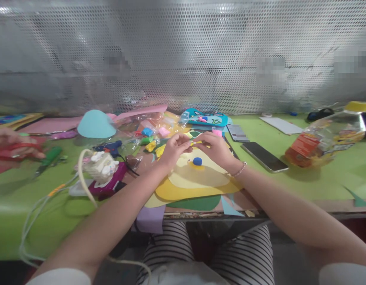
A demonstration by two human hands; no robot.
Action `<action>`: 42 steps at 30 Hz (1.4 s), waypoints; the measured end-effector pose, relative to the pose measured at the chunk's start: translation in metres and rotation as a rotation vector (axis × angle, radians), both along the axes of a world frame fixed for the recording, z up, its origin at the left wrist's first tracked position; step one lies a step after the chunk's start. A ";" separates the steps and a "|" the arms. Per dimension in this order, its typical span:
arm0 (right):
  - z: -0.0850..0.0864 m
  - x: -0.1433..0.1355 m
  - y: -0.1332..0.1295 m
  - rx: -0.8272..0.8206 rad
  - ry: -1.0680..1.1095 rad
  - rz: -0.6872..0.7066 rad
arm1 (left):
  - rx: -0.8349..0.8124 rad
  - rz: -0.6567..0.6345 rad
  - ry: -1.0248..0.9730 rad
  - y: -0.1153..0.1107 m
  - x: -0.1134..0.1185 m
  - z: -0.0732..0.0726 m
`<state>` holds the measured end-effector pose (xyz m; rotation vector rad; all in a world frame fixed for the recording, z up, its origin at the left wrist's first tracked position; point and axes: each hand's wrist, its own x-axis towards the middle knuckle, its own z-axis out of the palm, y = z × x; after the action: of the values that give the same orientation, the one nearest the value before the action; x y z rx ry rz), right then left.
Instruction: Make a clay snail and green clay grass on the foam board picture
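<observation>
My left hand (176,145) and my right hand (215,147) meet above a yellow craft sheet (168,192). Fingers of both hands pinch a small yellow piece (196,143) that looks like modelling clay. Below them, a round blue lump (197,161) sits on the paler cream shape (206,178) in the middle of the sheet. Beyond my left hand lie soft lumps of coloured clay, among them a blue one (147,132), a green one (147,140) and a yellow one (151,146).
A phone (264,156) and a bottle lying on its side (307,148) are at the right. On the left are a purple box (108,188), cables and a green-handled tool (50,156). Another person's hand (19,144) holds red-handled scissors. A perforated metal panel (183,51) stands behind.
</observation>
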<state>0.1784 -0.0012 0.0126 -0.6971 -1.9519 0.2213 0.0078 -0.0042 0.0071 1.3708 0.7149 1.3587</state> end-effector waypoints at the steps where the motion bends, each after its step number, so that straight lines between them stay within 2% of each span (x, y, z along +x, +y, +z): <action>1: 0.000 0.000 0.000 -0.005 0.006 0.003 | 0.007 0.008 -0.005 0.000 0.000 0.000; 11: -0.001 -0.001 0.005 -0.192 0.160 0.023 | -0.023 0.038 -0.089 0.005 0.000 -0.001; 17: 0.002 -0.002 0.002 -0.271 0.229 0.035 | -0.042 0.103 -0.162 0.003 0.002 0.001; 23: 0.005 -0.001 0.003 -0.418 0.382 0.141 | -0.065 0.111 -0.202 0.006 0.001 0.002; 29: 0.004 -0.002 0.005 -0.523 0.407 0.206 | -0.082 0.062 -0.193 0.003 0.001 0.004; 34: 0.000 -0.001 0.007 -0.538 0.384 0.227 | -0.075 0.011 -0.196 0.002 0.001 0.004; 42: -0.004 0.002 0.012 -0.526 0.370 0.262 | -0.059 0.037 -0.156 0.002 0.001 0.003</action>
<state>0.1803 0.0112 0.0085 -0.6699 -1.6260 0.9811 0.0091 -0.0020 0.0098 1.1963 0.6736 1.4449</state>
